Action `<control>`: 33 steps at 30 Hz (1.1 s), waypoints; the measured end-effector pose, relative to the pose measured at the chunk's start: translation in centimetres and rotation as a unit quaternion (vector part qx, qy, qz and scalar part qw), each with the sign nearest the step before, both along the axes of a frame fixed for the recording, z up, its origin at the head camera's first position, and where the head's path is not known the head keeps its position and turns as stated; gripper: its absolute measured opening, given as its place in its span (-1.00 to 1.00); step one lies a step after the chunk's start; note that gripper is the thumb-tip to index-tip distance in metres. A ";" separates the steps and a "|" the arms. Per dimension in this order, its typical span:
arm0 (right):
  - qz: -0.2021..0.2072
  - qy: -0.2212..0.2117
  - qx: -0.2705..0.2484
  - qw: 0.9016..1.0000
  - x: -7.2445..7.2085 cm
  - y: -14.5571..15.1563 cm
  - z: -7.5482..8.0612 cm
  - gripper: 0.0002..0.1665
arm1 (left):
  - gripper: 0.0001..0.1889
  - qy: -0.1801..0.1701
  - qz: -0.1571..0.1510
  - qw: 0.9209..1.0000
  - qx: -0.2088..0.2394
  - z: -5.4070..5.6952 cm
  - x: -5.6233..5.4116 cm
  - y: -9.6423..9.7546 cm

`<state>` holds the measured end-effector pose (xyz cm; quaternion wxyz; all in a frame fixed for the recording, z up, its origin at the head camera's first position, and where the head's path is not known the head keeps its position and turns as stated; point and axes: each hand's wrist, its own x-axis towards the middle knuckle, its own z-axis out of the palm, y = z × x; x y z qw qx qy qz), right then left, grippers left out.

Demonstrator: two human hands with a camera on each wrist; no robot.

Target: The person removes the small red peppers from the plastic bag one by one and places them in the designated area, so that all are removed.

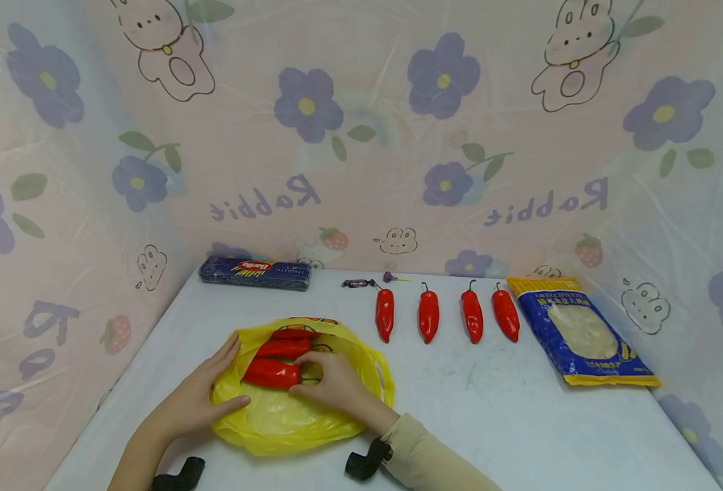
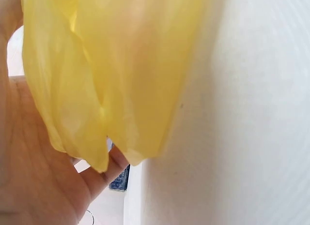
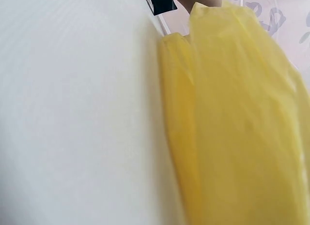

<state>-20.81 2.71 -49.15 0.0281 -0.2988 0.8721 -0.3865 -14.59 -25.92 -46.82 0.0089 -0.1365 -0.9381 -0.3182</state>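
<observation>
A yellow plastic bag [image 1: 275, 436] lies on the white table with its mouth spread wide. In the head view, my left hand [image 1: 196, 397] rests against the bag's left side, fingers and thumb extended. The left wrist view shows yellow plastic [image 2: 131, 80] beside the palm. Inside the bag, my right hand [image 1: 331, 385] pinches the stem end of a red chili pepper [image 1: 271, 374]. Behind it lie another red pepper [image 1: 283, 348] and part of a third. In the right wrist view, the bag [image 3: 247, 113] hides the right fingers.
Several red peppers [image 1: 428, 315] stand in a row right of the bag. Behind are a spaghetti pack [image 1: 254, 273], a wrapped candy [image 1: 358, 283] and a lollipop [image 1: 389, 277]. A blue-and-yellow pasta bag [image 1: 582, 331] lies at right. Printed curtains surround the table [image 1: 521, 423].
</observation>
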 end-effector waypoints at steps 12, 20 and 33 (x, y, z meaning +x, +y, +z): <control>0.026 0.057 -0.003 0.998 0.2 0.1 0.8 -0.55 | 0.05 0.008 -0.003 1.000 -0.005 -0.3 0.2 -0.1; 0.045 0.091 0.009 0.995 0.7 0.2 2.6 -0.55 | 0.04 0.018 -0.004 1.000 -0.006 -0.3 0.2 0.0; 0.067 0.011 -0.107 0.992 0.7 0.6 4.1 -0.56 | 0.06 0.017 -0.006 1.000 -0.012 0.0 0.1 0.0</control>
